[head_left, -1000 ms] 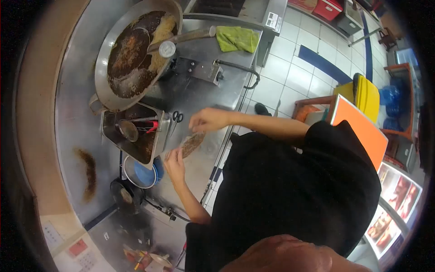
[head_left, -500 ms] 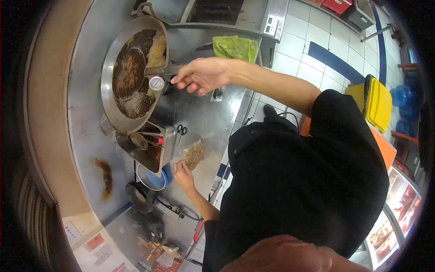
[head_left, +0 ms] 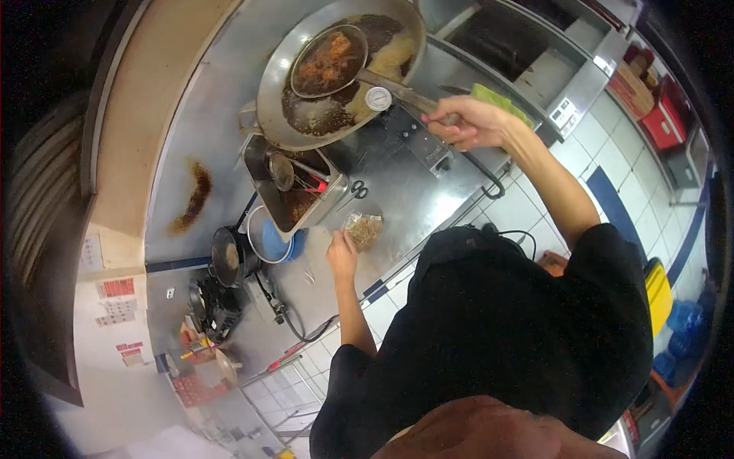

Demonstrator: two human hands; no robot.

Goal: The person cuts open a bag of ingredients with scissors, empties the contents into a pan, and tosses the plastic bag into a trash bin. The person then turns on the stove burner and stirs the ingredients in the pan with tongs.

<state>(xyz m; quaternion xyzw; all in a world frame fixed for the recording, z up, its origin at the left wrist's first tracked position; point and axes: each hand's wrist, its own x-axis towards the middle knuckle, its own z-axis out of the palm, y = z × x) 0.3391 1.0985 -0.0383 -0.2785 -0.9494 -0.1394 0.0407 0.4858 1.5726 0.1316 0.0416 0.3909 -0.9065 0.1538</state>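
Observation:
My right hand (head_left: pixel 468 122) is closed around the long handle of a round strainer (head_left: pixel 304 90). Reddish-brown fried pieces (head_left: pixel 334 65) sit in the strainer, which is over the dark oil in a wide metal wok (head_left: pixel 275 126). A round dial thermometer (head_left: pixel 378 98) is at the wok's near rim, beside the handle. Lower down, my left hand (head_left: pixel 342 254) pinches the edge of a clear plastic bag (head_left: pixel 365 231) with pale brown contents I cannot identify. The bag is at the steel counter, near black-handled scissors (head_left: pixel 358 189).
A rectangular metal container (head_left: pixel 336 200) beside the wok holds a small ladle (head_left: pixel 281 170) and a red-handled tool. Past it are a white-rimmed bucket (head_left: pixel 260 229) and a black pan (head_left: pixel 227 258). A green cloth (head_left: pixel 497 99) lies beyond my right hand. A burner control panel (head_left: pixel 432 149) is under the wok.
My right hand has closed more firmly on the strainer handle, and the strainer with the fried pieces stands higher in the wok. The view has turned; my left hand stays at the bag.

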